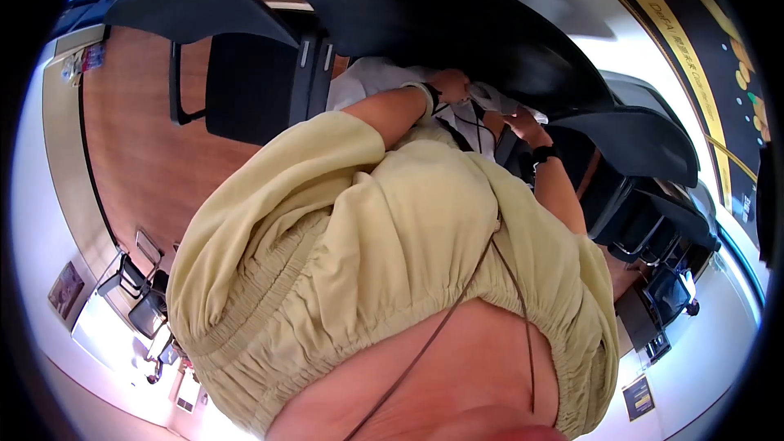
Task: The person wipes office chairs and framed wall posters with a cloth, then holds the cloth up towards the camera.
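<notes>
My left hand (448, 86), with a dark band and a pale band at its wrist, is closed in a pinch on thin white material (493, 100). On the other side, my right hand (527, 125), wearing a black watch (545, 153), has its fingers closed on the right end of the same material. Whether it is cloth or a thin bag I cannot tell. It stretches between both hands above my lap. White fabric (367, 80) also lies under my left forearm. A thin dark cord (465, 120) hangs below the hands.
A large black curved surface (441, 20) rises just in front of my hands. Black chairs stand to the left (245, 86) and right (633, 143). Wooden floor (135, 131) shows at left. A yellow-and-black printed panel (665, 16) runs along the right.
</notes>
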`<state>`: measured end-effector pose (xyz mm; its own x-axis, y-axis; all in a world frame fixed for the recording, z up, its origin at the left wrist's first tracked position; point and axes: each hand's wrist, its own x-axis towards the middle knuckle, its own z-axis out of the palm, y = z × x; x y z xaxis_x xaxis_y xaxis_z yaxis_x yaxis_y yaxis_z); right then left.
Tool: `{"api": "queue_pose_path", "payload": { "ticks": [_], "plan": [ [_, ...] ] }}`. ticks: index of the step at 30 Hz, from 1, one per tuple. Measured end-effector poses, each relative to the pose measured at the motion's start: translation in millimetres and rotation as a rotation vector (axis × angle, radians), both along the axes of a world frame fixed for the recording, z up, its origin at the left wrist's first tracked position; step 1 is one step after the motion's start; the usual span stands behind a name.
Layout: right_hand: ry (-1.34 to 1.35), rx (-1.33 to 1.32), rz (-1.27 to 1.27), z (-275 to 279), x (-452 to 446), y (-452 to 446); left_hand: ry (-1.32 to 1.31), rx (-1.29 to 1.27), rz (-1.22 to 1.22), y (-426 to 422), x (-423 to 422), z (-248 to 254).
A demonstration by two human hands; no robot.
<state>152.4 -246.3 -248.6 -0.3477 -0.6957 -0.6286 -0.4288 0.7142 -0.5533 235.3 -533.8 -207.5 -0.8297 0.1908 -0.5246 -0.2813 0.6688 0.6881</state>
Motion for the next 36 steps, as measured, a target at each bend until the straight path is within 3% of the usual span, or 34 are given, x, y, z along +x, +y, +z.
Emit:
{"api": "queue_pose_path", "payload": {
  "ticks": [2,3,4,7,9,12,15,18,20,22,23,26,31,34,36],
  "plan": [
    [0.017,-0.023,0.043,2.9,-4.0,-8.3,0.033,-0.012,-0.038,-11.6,10.4,-4.7],
    [0.102,-0.145,0.122,-40.8,-9.6,-2.8,0.099,-0.065,-0.118,-25.8,15.7,-13.7],
    [0.029,-0.063,0.067,-35.8,-5.5,-27.6,0.164,-0.117,-0.200,-40.3,22.8,-26.9],
    [-0.125,0.185,-0.047,-7.5,9.0,-111.7,0.045,-0.319,-0.086,-96.6,55.0,-62.9],
    [-0.182,0.247,-0.005,45.5,26.6,-183.4,-0.039,-0.406,0.217,-136.0,79.4,-53.3],
    [-0.168,0.098,0.025,72.3,44.2,-250.5,-0.151,-0.580,0.454,-180.5,100.3,12.4],
    [-0.143,-0.109,0.058,85.4,51.6,-289.6,0.250,-0.633,0.810,-207.4,125.9,19.8],
    [-0.137,-0.229,0.111,127.6,48.1,-314.4,0.350,-0.351,1.077,-234.2,125.4,39.4],
    [-0.047,-0.330,0.125,146.4,46.9,-320.2,0.632,-0.163,1.220,-237.7,117.6,54.9],
    [-0.030,-0.434,0.069,201.5,47.7,-321.8,0.874,0.093,1.326,-237.7,104.0,83.3],
    [-0.022,-0.487,0.037,229.1,47.6,-320.1,0.978,0.024,1.315,-229.0,97.9,127.3],
    [0.136,-0.623,-0.054,276.1,46.4,-304.6,1.187,-0.232,1.050,-232.3,83.6,193.9],
    [0.327,-0.763,-0.276,310.9,38.5,-268.0,1.261,-0.624,0.790,-224.3,49.8,240.5],
    [0.421,-0.806,-0.430,315.6,35.6,-240.6,1.237,-0.604,0.622,-214.1,41.1,251.4],
    [0.487,-0.784,-0.550,316.4,35.5,-219.9,1.263,-0.457,0.522,-197.7,34.1,258.4]
  ]
}}
